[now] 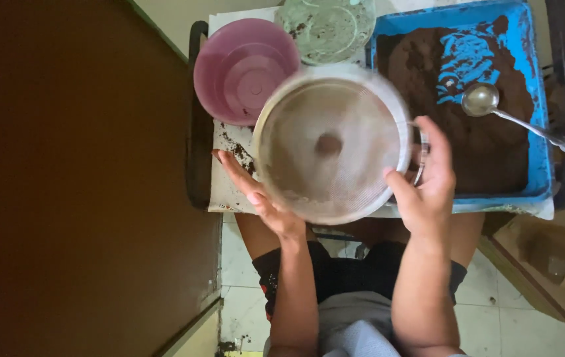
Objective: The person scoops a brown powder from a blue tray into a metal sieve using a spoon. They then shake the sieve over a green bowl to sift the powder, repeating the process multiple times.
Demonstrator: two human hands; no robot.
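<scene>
Sieve [332, 142] (blurred) btwn 2 hands: left hand [256, 195]; right hand [428, 182].

A round metal mesh sieve [333, 147] sits between the left hand [256, 195] and right hand [428, 182], above the table. Behind it to the left stands a pink plastic bowl [243, 69]; to the right, a blue tray of brown soil [533, 99] with a metal spoon [514, 119] lying in it

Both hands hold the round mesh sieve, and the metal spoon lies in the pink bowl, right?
Not quite: the head view shows the metal spoon lying in the blue tray of brown soil, not the pink plastic bowl. Both hands, left and right, do hold the round mesh sieve.
</scene>
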